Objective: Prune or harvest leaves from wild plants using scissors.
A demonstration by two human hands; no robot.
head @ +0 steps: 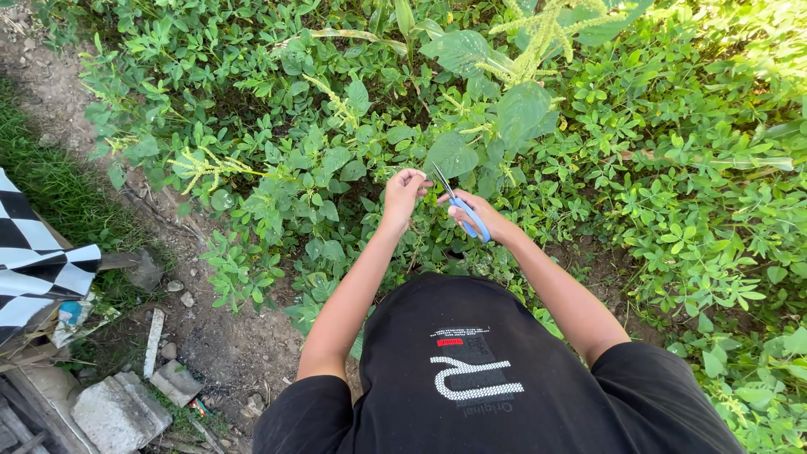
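Outdoor plot: bare soil path [227, 345] at left, dense green leafy plants [319, 168] across middle and right, sunlit.

Nearest: black short-sleeved shirt [479, 378] with pale printed mark, filling lower centre. Both forearms bare, extended forward from it over the foliage.

Lower left, beside the path: grey concrete blocks [118, 412], broken; small stones and a pale flat strip on the soil; black-and-white checkered cloth [29, 252] at left edge, draped over something unclear.

Left hand [403, 189]: raised over the low plants, fingertips drawn together, pinching something small at the top, most likely a thin stem or leaf; item itself too small to identify.

Right hand [475, 220]: just beside left hand, closed around blue-handled scissors [461, 206], fingers through the handle loops. Dark blades angled up and left, toward the left fingertips, tip close under a broad leaf. Blades apparently near together; exact gap not discernible.

Scissors location: centre of view, between the two hands, above the low clover-like leaves, well apart from path and blocks.

Behind the hands: taller broad-leaved plant [521, 109] with large oval leaves. Pale yellow-green seed spikes [538, 42] rising from it at top centre; another spike [206, 168] drooping at left.

Farthest: more low leaves to top edge, brightly lit at top right; patch of dry earth at top left corner.
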